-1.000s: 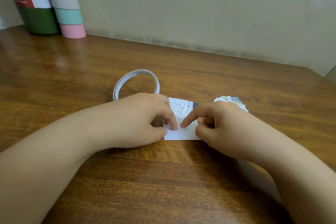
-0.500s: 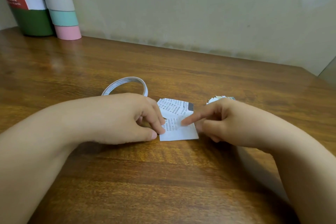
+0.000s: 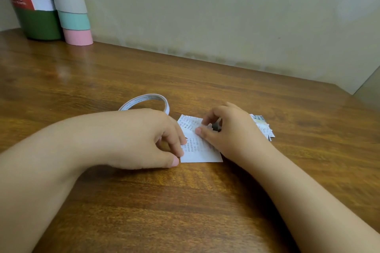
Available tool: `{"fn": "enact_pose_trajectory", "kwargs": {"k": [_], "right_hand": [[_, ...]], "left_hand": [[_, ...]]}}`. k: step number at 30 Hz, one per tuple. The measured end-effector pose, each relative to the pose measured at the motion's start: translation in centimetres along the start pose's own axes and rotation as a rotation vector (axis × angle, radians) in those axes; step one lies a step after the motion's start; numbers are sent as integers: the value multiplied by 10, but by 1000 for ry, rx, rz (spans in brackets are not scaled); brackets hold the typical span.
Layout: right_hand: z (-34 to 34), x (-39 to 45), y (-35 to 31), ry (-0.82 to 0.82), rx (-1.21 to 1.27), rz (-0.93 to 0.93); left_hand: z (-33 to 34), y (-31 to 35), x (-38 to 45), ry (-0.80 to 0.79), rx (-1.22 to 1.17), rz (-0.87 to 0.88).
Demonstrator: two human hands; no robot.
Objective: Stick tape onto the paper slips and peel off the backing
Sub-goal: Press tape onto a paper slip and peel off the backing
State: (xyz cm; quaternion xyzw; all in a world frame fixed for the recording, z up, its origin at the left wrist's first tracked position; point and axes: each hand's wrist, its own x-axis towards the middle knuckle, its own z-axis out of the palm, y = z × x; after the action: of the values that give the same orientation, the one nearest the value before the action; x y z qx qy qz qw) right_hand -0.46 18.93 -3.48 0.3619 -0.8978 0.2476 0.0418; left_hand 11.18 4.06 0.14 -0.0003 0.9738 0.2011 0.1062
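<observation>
While the paper slip (image 3: 200, 150) is lain flat near the worktop's (image 3: 205, 201) middle, its left edge is pinned by the left hand's (image 3: 144, 139) curled fingers, and its upper part is pinched by the right hand (image 3: 228, 129).

Soft even light; faint glare on table (image 3: 61, 72) far left; wide-angle edge bending.

tape roll (image 3: 145, 101) near edge hidden behind left hand (image 3: 144, 139). slip pile (image 3: 262, 126) mostly covered by right hand (image 3: 230, 129). green canister (image 3: 30, 4) cut off at frame top. slip print illegible.
</observation>
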Motion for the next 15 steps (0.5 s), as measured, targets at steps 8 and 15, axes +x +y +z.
{"fn": "enact_pose_trajectory", "kwargs": {"k": [8,15], "right_hand": [[-17,-3,-1,199,348,60],[-52,-17,-1,-138,544,196]], "left_hand": [[0,0,-3,4,30,5],[-2,7,-4,-43,79,-1]]}}
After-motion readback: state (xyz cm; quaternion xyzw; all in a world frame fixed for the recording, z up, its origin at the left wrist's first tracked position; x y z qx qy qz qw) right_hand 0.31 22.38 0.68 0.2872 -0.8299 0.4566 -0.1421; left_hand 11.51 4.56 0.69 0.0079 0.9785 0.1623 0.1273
